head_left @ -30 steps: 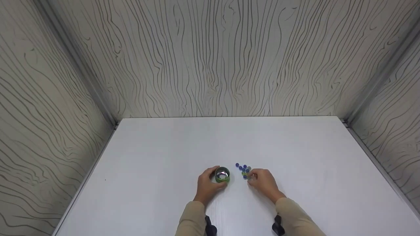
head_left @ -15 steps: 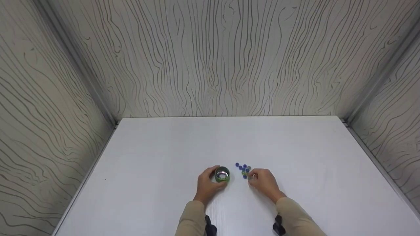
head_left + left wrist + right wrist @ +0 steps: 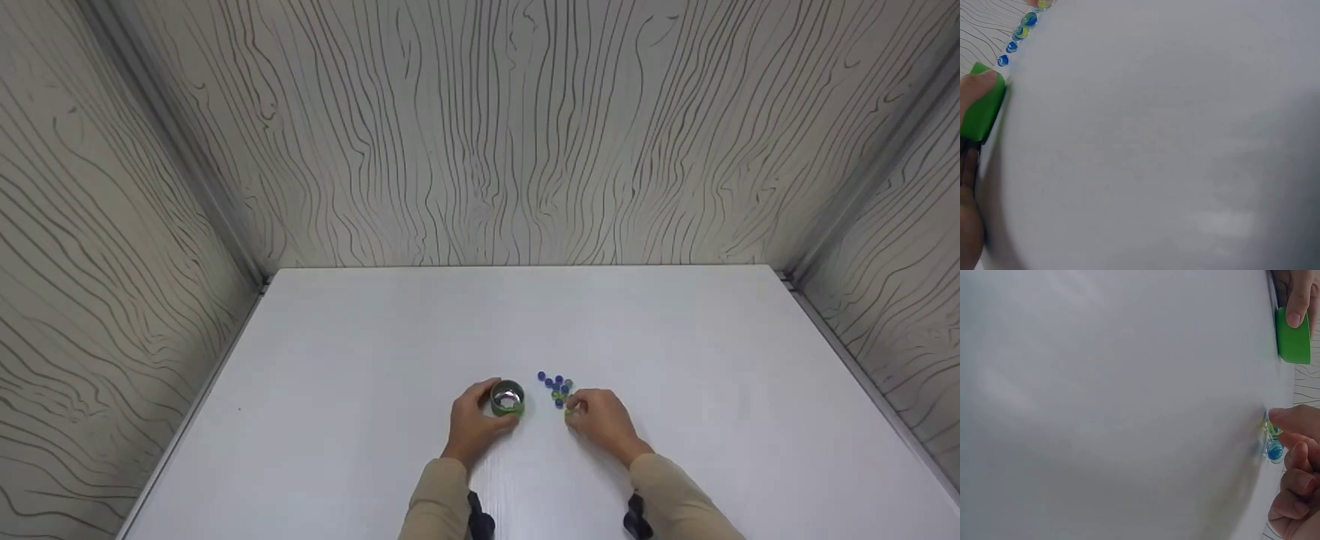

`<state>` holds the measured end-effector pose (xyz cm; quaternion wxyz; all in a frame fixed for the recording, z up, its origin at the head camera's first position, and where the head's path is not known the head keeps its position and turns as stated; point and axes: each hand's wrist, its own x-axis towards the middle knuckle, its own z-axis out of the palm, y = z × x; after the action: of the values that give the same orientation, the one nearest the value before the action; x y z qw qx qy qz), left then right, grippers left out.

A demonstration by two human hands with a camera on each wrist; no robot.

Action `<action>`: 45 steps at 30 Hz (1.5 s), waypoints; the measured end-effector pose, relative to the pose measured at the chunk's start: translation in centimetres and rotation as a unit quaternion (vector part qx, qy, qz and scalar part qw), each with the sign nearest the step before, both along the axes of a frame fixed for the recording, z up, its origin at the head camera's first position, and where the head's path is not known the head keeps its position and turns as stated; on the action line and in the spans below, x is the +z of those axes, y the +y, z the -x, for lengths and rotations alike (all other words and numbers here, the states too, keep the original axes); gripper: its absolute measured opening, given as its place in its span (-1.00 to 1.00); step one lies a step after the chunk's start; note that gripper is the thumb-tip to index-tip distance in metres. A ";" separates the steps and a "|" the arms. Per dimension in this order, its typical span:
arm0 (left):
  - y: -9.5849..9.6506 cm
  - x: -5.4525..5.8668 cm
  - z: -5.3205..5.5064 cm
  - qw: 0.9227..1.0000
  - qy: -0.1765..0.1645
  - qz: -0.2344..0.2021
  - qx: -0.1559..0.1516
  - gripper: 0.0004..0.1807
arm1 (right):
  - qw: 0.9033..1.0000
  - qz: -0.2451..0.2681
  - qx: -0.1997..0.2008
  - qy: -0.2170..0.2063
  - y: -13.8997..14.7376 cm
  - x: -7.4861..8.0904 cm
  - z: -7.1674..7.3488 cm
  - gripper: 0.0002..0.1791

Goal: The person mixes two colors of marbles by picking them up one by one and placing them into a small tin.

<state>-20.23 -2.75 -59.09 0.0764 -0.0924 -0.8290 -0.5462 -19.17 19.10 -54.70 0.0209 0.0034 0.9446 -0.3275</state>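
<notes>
My left hand [image 3: 474, 427] grips a small green cup [image 3: 508, 397] from its left side, thumb near and fingers behind. The cup stands upright on the table, its inside shiny and silvery. In the left wrist view the thumb lies on the cup's green wall [image 3: 987, 109]. Just right of the cup is a cluster of blue, clear and yellow-green glass marbles [image 3: 556, 385]. At the cluster's near right edge, my right hand [image 3: 604, 420] pinches a yellow-green marble [image 3: 1276, 429] between thumb and forefinger. A blue-swirled marble [image 3: 1275, 450] sits close by those fingertips. The other right fingers are curled.
A white table [image 3: 375, 337] spreads around the hands. Wood-grain panels [image 3: 480, 135] stand behind it and at both sides. Black straps [image 3: 480, 517] sit at the beige sleeves [image 3: 436, 499].
The right fingertips have shifted slightly at the marbles, and the clear marble seen beside them earlier no longer shows there. The left hand and cup stay in place.
</notes>
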 end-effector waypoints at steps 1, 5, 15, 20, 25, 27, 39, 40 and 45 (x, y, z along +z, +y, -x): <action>0.0 0.0 0.0 1.000 -0.004 0.001 0.000 -0.32 | 1.000 -0.002 0.001 0.000 0.0 0.0 0.0 -0.89; 0.0 0.0 0.0 1.000 -0.005 0.008 0.000 -0.32 | 1.000 -0.011 0.000 -0.003 0.0 0.0 0.1 -0.89; 0.0 0.1 0.0 1.000 -0.006 0.000 -0.001 -0.32 | 1.000 -0.018 0.003 0.004 -0.1 -0.2 -0.1 -0.90; 0.0 0.1 0.0 1.000 -0.011 -0.003 0.000 -0.31 | 1.000 -0.020 -0.002 -0.008 -0.1 -0.1 -0.2 -0.88; 0.0 0.0 0.0 1.000 -0.009 0.000 0.002 -0.32 | 1.000 -0.019 -0.009 -0.021 -0.1 0.0 -0.2 -0.88; 0.0 0.0 0.0 1.000 -0.010 0.002 0.001 -0.32 | 1.000 -0.017 -0.008 -0.019 -0.1 0.0 -0.2 -0.89; 0.1 -0.3 0.2 1.000 -0.007 -0.002 0.002 -0.30 | 1.000 -0.011 -0.008 -0.006 -0.1 -0.1 -0.2 -0.90; 0.0 -0.3 0.2 1.000 -0.005 0.000 0.002 -0.31 | 1.000 -0.010 -0.009 -0.009 -0.1 -0.1 -0.3 -0.91; 0.0 -0.3 0.1 1.000 -0.005 0.002 0.006 -0.31 | 1.000 -0.007 -0.011 -0.016 -0.1 -0.2 -0.3 -0.90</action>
<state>-20.34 -2.73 -59.38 0.0751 -0.0844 -0.8309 -0.5449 -18.82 19.03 -54.86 0.0323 0.0187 0.9465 -0.3205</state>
